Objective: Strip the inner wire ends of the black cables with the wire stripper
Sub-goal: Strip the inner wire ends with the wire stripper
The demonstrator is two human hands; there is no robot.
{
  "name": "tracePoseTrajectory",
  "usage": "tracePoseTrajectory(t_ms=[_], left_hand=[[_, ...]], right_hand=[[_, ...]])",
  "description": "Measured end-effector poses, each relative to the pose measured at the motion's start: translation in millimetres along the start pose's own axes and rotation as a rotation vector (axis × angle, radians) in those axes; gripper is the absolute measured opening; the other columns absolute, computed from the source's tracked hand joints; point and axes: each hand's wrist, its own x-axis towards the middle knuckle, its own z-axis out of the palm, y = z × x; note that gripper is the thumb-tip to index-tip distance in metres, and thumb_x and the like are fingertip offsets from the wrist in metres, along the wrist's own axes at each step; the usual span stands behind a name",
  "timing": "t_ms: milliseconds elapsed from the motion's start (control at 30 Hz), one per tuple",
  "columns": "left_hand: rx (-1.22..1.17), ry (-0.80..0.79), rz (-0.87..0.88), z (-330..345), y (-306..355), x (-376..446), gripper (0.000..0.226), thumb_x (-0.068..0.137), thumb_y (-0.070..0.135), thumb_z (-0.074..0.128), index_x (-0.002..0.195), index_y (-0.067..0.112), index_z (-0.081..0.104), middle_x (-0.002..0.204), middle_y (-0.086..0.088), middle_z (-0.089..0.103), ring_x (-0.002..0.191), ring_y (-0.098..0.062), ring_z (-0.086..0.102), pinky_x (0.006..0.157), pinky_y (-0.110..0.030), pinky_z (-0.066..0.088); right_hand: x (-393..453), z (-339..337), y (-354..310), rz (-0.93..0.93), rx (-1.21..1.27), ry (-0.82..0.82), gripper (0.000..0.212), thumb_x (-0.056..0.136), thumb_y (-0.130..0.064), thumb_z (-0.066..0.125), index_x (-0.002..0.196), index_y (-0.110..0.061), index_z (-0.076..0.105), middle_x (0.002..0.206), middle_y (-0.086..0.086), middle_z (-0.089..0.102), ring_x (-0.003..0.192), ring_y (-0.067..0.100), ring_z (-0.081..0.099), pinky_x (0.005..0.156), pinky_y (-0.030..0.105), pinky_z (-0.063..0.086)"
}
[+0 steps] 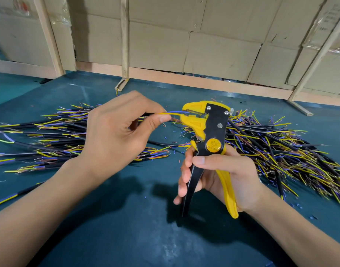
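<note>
No container appears in the view; the stock lies loose on the dark teal table mat [126, 218]. One heap of short black-sheathed cables with yellow, blue and brown inner wires [49, 143] lies at left of centre; a larger heap of like cables [281, 151] lies at right. Small blue insulation offcuts [300, 207] are scattered on the mat near the right heap.

Left hand [115, 135], at centre frame: fingers curled, thumb and forefinger pinching a yellow and blue pair of inner wires [175, 112] of one cable. The wire ends enter the yellow jaws of the tool.

Right hand [223, 176], at lower right of centre: fingers wrapped round the handles of the yellow and black plastic-and-metal wire stripper [209, 132], held upright above the mat, head uppermost. The handles stand spread apart.

Cardboard panels on a wooden frame [184, 45] occupy the upper frame.
</note>
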Motion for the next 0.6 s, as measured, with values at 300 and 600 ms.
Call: tracePoseTrajectory(t_ms=[300,600], left_hand=[[-0.025,-0.002,0.041,3.2,-1.2,-1.8,0.014,0.097,0.024,0.07,0.092,0.012,0.075,0.084,0.0,0.069,0.07,-0.026,0.061,0.062,-0.044,0.047],[-0.03,-0.013,0.06,2.6,-1.6,-0.3,0.013,0.096,0.019,0.072,0.091,0.008,0.076,0.083,-0.003,0.069,0.071,-0.027,0.061,0.063,-0.041,0.047]], right_hand=[[0.3,1.5,0.9,0.001,-0.015,0.039,0.015,0.071,-0.014,0.067,0.076,0.0,0.063,0.067,0.022,0.058,0.056,0.038,0.063,0.061,0.054,0.055],[1.3,5.0,3.8,-0.048,0.004,0.06,0.017,0.064,-0.015,0.064,0.067,0.001,0.057,0.059,0.02,0.052,0.046,0.032,0.057,0.052,0.044,0.052]])
